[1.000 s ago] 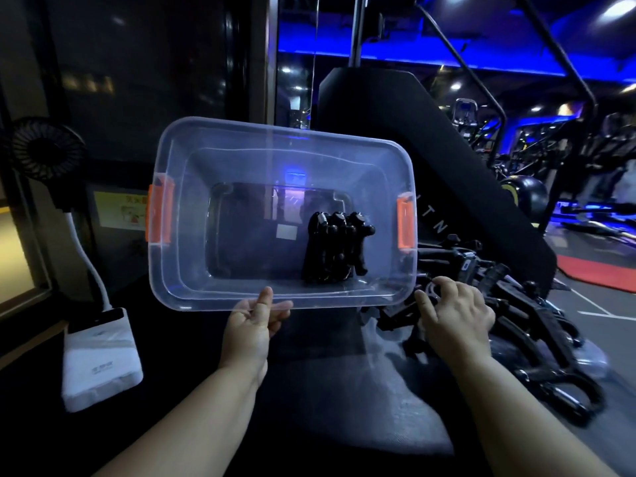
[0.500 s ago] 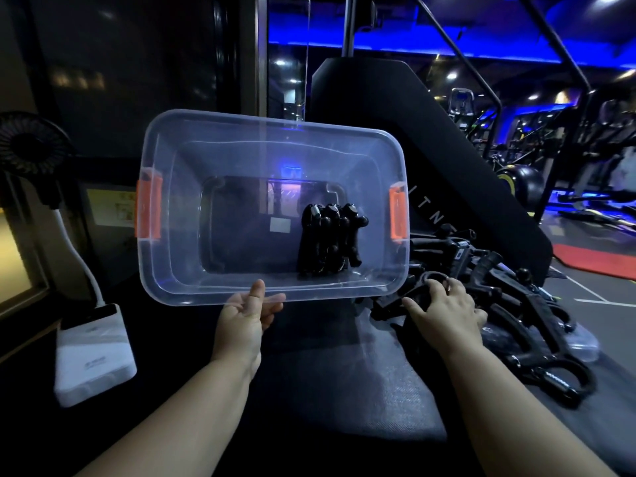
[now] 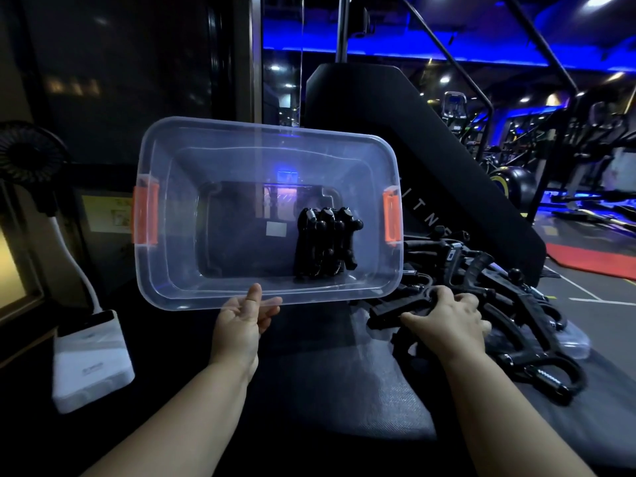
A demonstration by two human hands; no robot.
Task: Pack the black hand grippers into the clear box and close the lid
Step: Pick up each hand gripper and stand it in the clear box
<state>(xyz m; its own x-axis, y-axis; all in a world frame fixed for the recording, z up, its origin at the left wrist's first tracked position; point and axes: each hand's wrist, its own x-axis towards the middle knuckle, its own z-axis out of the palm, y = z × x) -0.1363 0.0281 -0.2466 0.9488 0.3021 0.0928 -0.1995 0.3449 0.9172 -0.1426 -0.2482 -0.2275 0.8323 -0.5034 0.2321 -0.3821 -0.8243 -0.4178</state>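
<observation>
1. The packed black hand grippers stand in a tight row on the floor of the clear box, toward its right end. I judge they are set side by side so that more will fit beside them; most of the floor to their left is bare.
2. The clear box is tipped with its opening toward me and has no lid on. That lets me see where the next piece goes and gives my other hand a straight way in.
3. My left hand grips the box's near rim, thumb up on the edge and fingers curled beneath it, holding the box at that tilt.
4. Both orange latches sit at the box's short ends, with nothing to clip onto yet.
5. My right hand curls its fingers over the handle of a loose hand gripper at the near-left edge of the pile, the piece closest to the box, so the carry should be short.
6. The pile lies just right of the box and partly on the clear lid, so I judge the lid can only go on once those pieces are cleared.
7. Everything rests on a dark mat; a small fan on a white base stands well to the left.
</observation>
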